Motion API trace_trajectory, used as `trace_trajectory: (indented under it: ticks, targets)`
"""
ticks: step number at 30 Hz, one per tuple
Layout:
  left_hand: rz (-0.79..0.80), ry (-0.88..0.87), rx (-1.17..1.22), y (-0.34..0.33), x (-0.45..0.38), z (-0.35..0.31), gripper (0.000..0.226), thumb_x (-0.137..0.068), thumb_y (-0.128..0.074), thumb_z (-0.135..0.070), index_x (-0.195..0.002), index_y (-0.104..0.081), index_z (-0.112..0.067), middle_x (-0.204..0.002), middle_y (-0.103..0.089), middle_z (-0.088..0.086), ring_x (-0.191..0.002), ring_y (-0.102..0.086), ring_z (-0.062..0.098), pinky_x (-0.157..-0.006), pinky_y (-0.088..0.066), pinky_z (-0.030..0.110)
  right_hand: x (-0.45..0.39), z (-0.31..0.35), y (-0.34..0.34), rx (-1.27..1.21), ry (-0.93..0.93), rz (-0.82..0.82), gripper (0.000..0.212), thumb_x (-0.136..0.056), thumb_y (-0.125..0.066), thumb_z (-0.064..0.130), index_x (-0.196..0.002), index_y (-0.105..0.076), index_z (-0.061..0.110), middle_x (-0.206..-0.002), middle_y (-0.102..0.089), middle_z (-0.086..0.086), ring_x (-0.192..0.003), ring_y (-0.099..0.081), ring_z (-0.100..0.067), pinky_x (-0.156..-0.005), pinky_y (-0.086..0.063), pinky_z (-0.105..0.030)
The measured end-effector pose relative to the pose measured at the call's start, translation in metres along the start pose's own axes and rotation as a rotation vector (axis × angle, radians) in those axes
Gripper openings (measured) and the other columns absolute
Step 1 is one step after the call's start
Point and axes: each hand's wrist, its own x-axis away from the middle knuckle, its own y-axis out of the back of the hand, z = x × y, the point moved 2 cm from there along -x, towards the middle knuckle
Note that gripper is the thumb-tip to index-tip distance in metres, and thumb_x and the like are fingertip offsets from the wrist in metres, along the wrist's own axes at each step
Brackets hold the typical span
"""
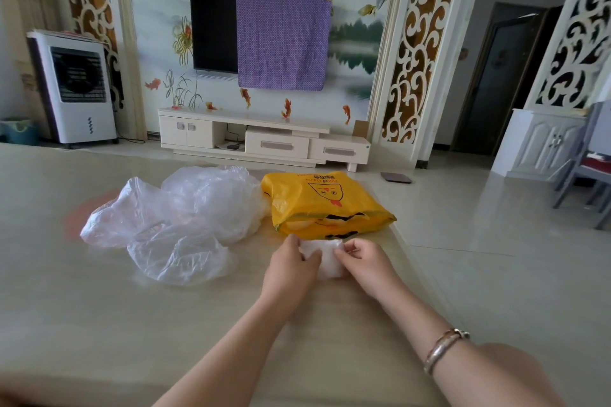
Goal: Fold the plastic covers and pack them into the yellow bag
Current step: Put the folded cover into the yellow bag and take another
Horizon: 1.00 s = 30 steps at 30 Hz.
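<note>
Plastic cover (pixel 325 258), apparently folded crosswise, between pinching hands (pixel 325 261).

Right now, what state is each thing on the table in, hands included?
Folded cover: small wad, held by both hands just before the bag's mouth.
Loose covers: crumpled, unfolded, piled left of the bag.
Yellow bag: lying flat, mouth open toward the person.
Left hand: grip pinching the wad.
Right hand: grip pinching the wad.

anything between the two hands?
Head view: a small folded plastic cover sits between the left hand and right hand, both pinching it, just before the yellow bag.
</note>
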Motion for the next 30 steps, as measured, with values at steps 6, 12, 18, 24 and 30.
trace_trajectory:
  ticks: [6, 12, 18, 24, 30]
  targets:
    - [-0.055, 0.033, -0.122, -0.006, -0.004, 0.001, 0.025, -0.093, -0.051, -0.028, -0.116, -0.046, -0.019, -0.111, -0.062, 0.007, -0.102, -0.059, 0.031, -0.078, -0.046, 0.035, -0.008, 0.003, -0.008, 0.130, -0.069, -0.083, 0.016, -0.092, -0.059, 0.034, -0.091, -0.059, 0.018, -0.084, -0.061, 0.005, -0.083, -0.058, -0.016, -0.061, -0.040, -0.026]
    - [-0.072, 0.034, -0.279, -0.006, -0.007, -0.005, 0.026, -0.097, -0.047, -0.031, -0.119, -0.045, -0.018, -0.121, -0.059, 0.006, -0.106, -0.058, 0.029, -0.075, -0.043, 0.032, -0.009, 0.005, -0.012, 0.360, 0.024, -0.121, 0.024, -0.092, -0.060, 0.031, -0.106, -0.043, 0.022, -0.099, -0.056, 0.003, -0.093, -0.058, -0.021, -0.071, -0.041, -0.031]
    - [-0.112, -0.177, -0.384, -0.001, -0.009, -0.006, 0.033, -0.096, -0.050, -0.026, -0.129, -0.042, -0.026, -0.125, -0.054, 0.001, -0.109, -0.055, 0.025, -0.083, -0.046, 0.034, -0.014, 0.001, -0.015, 0.535, 0.115, -0.042, 0.027, -0.094, -0.056, 0.033, -0.120, -0.056, 0.027, -0.124, -0.047, -0.001, -0.118, -0.047, -0.022, -0.093, -0.040, -0.032]
    - [-0.014, -0.458, -0.780, 0.002, -0.009, 0.001, 0.039, -0.104, -0.030, -0.036, -0.140, -0.043, -0.034, -0.151, -0.036, -0.017, -0.139, -0.025, 0.015, -0.103, -0.023, 0.029, -0.018, -0.003, -0.017, 0.441, 0.058, -0.011, 0.017, -0.092, -0.059, 0.032, -0.107, -0.062, 0.026, -0.116, -0.051, -0.002, -0.113, -0.051, -0.023, -0.095, -0.044, -0.036]
    - [0.102, -0.377, -0.816, 0.004, -0.010, 0.013, 0.044, -0.103, -0.023, -0.041, -0.141, -0.043, -0.031, -0.146, -0.045, -0.015, -0.136, -0.028, 0.018, -0.104, -0.023, 0.032, -0.020, -0.003, -0.016, 0.395, 0.041, 0.003, 0.007, -0.090, -0.059, 0.029, -0.086, -0.054, 0.028, -0.103, -0.049, 0.002, -0.100, -0.056, -0.022, -0.090, -0.047, -0.037]
